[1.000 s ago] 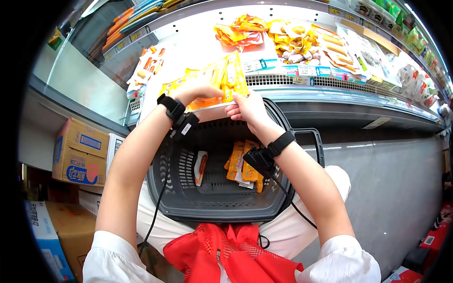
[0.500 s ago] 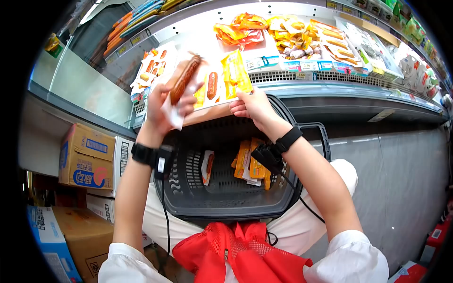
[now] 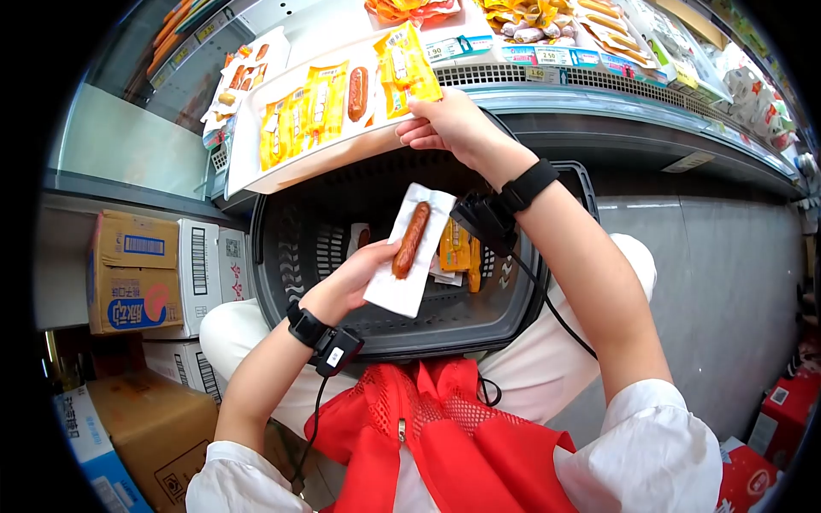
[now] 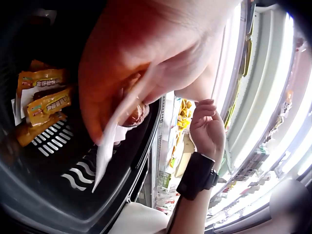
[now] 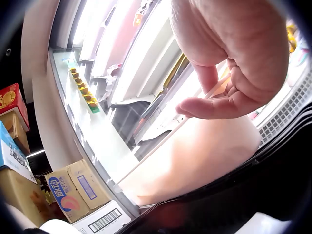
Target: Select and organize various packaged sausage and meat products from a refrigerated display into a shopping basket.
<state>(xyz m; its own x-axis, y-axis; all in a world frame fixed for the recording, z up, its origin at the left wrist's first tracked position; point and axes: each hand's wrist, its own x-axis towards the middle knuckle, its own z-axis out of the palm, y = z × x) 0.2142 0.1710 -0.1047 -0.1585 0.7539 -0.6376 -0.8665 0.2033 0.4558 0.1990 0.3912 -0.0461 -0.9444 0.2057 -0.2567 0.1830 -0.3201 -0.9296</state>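
Over the black basket (image 3: 410, 338), the left hand (image 3: 363, 269) holds a sausage (image 3: 412, 241) lying on a white wrapper (image 3: 398, 295). In the left wrist view that hand (image 4: 141, 58) curls round the wrapper (image 4: 109, 146). The right hand (image 3: 457, 124) pinches the near right edge of a white tray (image 3: 333, 152), which leans over the basket's far rim. In the right wrist view its thumb and fingers (image 5: 234, 73) grip the tray wall (image 5: 195, 156). Yellow packets (image 3: 321, 103) and one sausage (image 3: 357, 94) lie in the tray. Orange packets (image 3: 455, 248) rest in the basket.
Behind the tray runs a lit shelf with price labels (image 3: 547, 56), packaged sausages (image 3: 607, 26) and another tray of sausages (image 3: 244, 77) at left. Cardboard boxes (image 3: 132, 274) stand on the left. Grey floor (image 3: 727, 282) lies to the right, with red boxes (image 3: 791, 419) at its edge.
The left hand first reached into the tray, then lifted out a sausage with its wrapper and has brought it down over the basket. The right hand has stayed on the tray's edge.
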